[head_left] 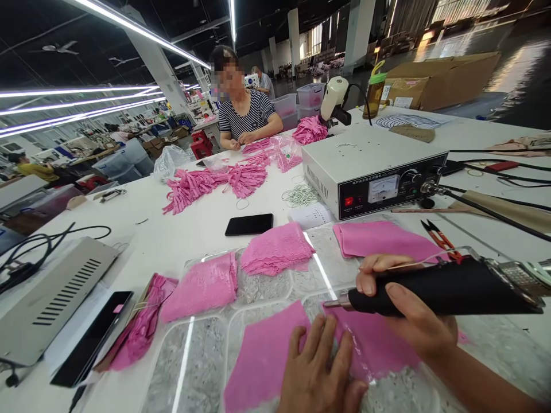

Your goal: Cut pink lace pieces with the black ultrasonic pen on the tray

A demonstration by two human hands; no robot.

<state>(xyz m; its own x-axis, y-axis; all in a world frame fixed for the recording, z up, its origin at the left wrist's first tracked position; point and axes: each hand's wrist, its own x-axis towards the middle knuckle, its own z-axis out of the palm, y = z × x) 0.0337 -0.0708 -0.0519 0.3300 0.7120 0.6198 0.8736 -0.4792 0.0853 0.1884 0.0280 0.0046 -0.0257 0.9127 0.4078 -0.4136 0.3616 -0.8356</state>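
Note:
My right hand (pixel 408 310) is closed round a black handheld tool (pixel 439 289) with a metal tip (pixel 333 304) pointing left, just above a pink fabric piece (pixel 275 350). My left hand (pixel 318 373) lies flat with fingers spread on that pink piece, pressing it onto a clear glass plate (pixel 198 355). More pink fabric stacks lie nearby: one (pixel 202 284) to the left, one (pixel 278 249) ahead, one (pixel 379 238) to the right.
A white control box (pixel 370 169) with a dial stands ahead right, cables running from it. A black phone (pixel 248 224), red scissors (pixel 439 235), a grey box (pixel 51 298) at left and pink strips (pixel 215 183) lie about. A person in a striped shirt (pixel 245 115) sits opposite.

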